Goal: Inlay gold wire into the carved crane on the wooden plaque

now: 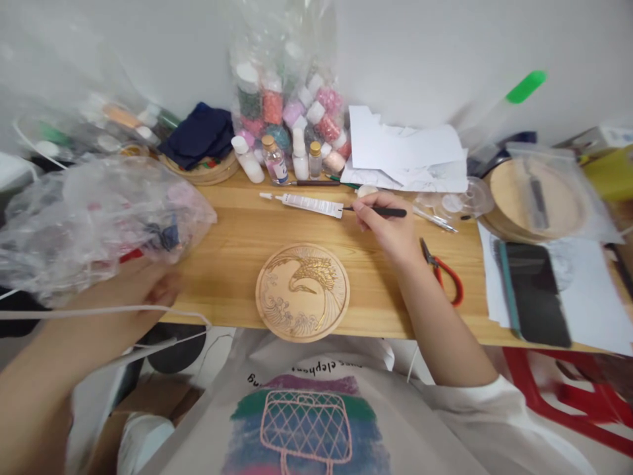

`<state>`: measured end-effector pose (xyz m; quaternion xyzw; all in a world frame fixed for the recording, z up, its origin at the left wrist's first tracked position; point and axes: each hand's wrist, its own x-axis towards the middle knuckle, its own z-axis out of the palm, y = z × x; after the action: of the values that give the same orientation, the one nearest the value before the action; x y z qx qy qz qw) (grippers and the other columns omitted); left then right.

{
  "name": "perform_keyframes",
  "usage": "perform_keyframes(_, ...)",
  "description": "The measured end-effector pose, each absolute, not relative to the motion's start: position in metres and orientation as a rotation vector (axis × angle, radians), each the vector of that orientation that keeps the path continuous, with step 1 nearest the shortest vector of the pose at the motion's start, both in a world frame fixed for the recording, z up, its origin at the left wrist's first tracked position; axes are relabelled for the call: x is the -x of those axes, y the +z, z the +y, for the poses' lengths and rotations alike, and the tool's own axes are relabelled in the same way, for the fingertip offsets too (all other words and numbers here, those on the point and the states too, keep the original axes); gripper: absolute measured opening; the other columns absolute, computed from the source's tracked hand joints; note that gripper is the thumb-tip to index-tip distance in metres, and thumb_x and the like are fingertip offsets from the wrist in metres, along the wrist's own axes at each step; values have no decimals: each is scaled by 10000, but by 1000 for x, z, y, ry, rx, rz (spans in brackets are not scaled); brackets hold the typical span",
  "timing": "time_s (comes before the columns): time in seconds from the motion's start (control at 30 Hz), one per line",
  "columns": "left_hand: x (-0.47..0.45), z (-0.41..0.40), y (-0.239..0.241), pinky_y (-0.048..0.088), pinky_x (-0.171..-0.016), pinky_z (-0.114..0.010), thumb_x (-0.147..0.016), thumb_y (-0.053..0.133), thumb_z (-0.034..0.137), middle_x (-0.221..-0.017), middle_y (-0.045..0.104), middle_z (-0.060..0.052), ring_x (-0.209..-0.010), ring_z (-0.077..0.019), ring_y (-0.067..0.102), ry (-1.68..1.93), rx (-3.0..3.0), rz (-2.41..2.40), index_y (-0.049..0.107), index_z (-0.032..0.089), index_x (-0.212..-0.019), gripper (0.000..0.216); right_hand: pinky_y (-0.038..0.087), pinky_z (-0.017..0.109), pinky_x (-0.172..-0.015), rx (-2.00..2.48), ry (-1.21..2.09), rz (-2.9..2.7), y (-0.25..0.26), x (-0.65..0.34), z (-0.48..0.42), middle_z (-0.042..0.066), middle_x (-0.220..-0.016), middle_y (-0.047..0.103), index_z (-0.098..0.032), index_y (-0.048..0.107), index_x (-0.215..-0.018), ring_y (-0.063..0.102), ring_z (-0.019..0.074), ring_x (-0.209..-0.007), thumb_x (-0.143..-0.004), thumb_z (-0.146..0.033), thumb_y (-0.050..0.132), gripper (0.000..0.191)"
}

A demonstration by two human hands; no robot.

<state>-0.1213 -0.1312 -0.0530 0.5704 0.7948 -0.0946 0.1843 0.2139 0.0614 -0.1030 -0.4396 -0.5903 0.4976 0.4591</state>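
The round wooden plaque (306,330) lies flat at the near edge of the desk (217,264), jutting slightly over it. I can make out a long-beaked bird with gold lines on its wing, neck and beak, dark-lined waves curling at its lower left, and fine lines fanning out on the right. Beyond it, a slim black tool (390,212) sits nearly level, running crosswise, pinched in the fingers of the right hand (383,221).

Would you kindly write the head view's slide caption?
Right hand on a black tool beside a white squeeze tube, beyond a wooden bird plaque.
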Motion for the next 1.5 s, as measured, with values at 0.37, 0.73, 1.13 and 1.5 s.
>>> perform_keyframes(0.37,54,-4,-58,480,-807,-393,-1006,244,397,-1116,656,-239,-1021,-334,650,-222,-1707,2532,646,20,-1094,558,406,257,-522,1009,1191,-1532,-100,-221,66,-33,-511,574,-179,686,-657,479,100,-489,-725,-351,718,187)
perform_keyframes(0.73,53,11,-57,479,-877,-541,-980,285,294,-1182,620,-318,-1138,-436,587,-120,-1658,2481,619,-75,-1103,513,555,305,-706,871,1299,-1828,-113,-214,56,53,-831,748,-200,715,-897,687,159,-743,-894,-519,565,352)
perform_keyframes(1.13,60,-41,-58,399,-631,-232,-756,543,489,-660,613,10,-624,-121,536,621,-1470,1806,608,170,-785,326,489,327,-761,749,1059,-2264,-129,-199,48,20,-733,668,-207,729,-904,602,161,-717,-820,-297,702,126)
perform_keyframes(1.5,60,-82,-46,368,-527,-214,-715,610,492,-542,543,43,-528,-101,482,586,-1333,1412,587,209,-683,287,444,327,-742,937,798,-2398,-115,-197,30,38,-753,646,-207,618,-822,565,189,-728,-832,-182,559,65)
